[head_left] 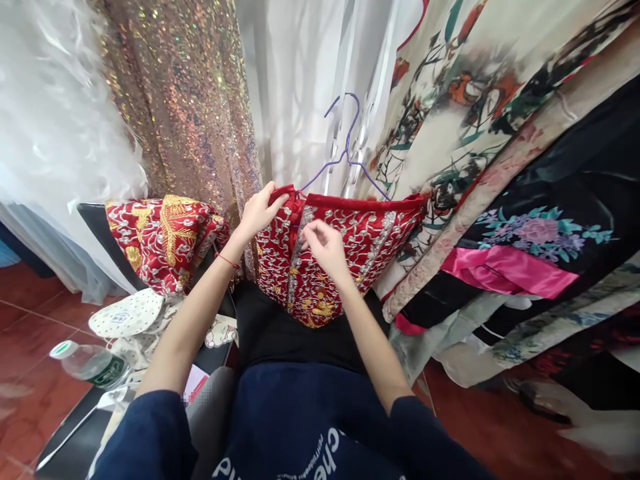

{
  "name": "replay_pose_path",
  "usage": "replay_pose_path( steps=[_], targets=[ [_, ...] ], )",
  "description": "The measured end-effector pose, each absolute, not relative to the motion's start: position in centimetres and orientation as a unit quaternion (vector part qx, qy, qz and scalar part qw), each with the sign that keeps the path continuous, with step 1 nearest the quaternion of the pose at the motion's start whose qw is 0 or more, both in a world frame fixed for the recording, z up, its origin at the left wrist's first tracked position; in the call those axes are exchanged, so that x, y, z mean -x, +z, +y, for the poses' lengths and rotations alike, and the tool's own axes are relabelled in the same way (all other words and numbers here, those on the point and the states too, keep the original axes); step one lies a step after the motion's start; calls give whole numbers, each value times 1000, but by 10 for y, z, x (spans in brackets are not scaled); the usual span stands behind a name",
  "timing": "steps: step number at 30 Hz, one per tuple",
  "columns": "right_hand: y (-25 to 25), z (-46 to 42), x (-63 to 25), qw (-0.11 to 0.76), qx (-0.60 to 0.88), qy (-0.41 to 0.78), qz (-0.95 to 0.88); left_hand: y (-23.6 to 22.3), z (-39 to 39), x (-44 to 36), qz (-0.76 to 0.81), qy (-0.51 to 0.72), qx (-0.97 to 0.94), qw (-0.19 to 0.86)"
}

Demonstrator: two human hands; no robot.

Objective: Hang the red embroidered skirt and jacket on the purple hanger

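A red bodice [350, 230] with silver and gold embroidery lies against my lap, its upper edge towards the hanging clothes. A purple wire hanger [347, 150] sticks up from behind that edge. My left hand [263, 212] is closed on the bodice's top left corner, thumb lying over the red trim. Beside the silver-edged slit in the front, my right hand [325, 248] has its fingers curled in a pinch. Whether any cloth or fastener is between those fingertips is hidden.
Another red and gold embroidered garment [165, 240] lies on a black chair at left. Below it are a dotted white cloth item [127, 317] and a water bottle [93, 363]. A sequined dress [185, 93], white fabric [290, 80] and floral garments [450, 113] hang close around.
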State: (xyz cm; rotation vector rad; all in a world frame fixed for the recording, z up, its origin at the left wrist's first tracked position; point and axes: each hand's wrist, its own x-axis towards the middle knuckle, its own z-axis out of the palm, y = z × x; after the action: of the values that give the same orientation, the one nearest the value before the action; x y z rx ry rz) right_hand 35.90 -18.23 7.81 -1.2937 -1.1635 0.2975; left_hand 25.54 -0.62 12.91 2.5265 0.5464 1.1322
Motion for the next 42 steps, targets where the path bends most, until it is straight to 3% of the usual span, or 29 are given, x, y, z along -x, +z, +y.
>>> replay_pose_path(
  steps=[3, 8, 14, 21, 26, 28, 30, 32, 42],
  targets=[
    [16, -170, -350, 570, 649, 226, -450, 129, -9, -256, 201, 397, -881, 163],
    [-40, -136, -335, 606, 673, 232, -354, 131, -12, -255, 202, 395, -880, 170],
    [-45, -111, -328, 681, 607, 315, -264, 128, -6, -256, 187, 405, -875, 189],
    [-47, -136, -322, 705, 520, 424, -231, 120, 14, -264, 116, 482, -838, 230],
    [-40, -151, -321, 721, 485, 438, -230, 86, -26, -232, 188, 546, -798, 171],
    [-38, -153, -320, 725, 480, 438, -230, 57, -51, -217, 290, 461, -825, 152],
    [-36, -155, -318, 726, 478, 437, -233, 26, -70, -208, 352, 262, -884, 159],
    [-34, -157, -315, 726, 479, 431, -240, -1, -81, -209, 379, 147, -900, 157],
    [-23, -143, -306, 746, 517, 327, -264, -50, -74, -242, 372, 161, -902, 151]
  ],
)
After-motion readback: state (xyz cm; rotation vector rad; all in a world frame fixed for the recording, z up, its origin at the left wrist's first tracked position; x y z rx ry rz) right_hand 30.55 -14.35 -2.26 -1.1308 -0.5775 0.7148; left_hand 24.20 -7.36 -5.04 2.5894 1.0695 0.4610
